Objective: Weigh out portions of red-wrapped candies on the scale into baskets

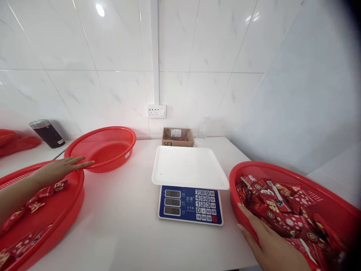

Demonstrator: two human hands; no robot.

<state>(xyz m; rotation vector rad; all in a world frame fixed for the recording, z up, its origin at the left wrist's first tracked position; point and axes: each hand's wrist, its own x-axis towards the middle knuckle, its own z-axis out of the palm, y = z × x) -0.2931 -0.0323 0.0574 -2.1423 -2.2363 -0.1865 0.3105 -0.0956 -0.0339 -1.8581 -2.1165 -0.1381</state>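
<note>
1. The left hand (58, 169) lies flat and open, palm down, over the far rim of the left basket (72, 205), fingertips reaching toward the empty basket (103, 148) behind it. It holds nothing. Pressing on that rim could tip the left basket and spill the few red packets (42, 194) inside it.

2. The right hand (269, 244) rests open on the near rim of the right basket (282, 174), fingers spread along the edge, gripping nothing that I can see. This basket is heaped with red packets (282, 210), so a pull on the rim could tilt it and send packets sliding onto the table (121, 226).

3. The right basket sits near the table's front corner; dragging it further could bring it off the edge.

4. The scale (190, 205) stands between the 2 near baskets, its white tray (188, 167) bare. A basket pushed inward could knock the tray, which overhangs the base, and shift it.

5. The cardboard box (178, 137) and dark canister (47, 133) stand well back by the wall, unlikely to be struck.
</note>
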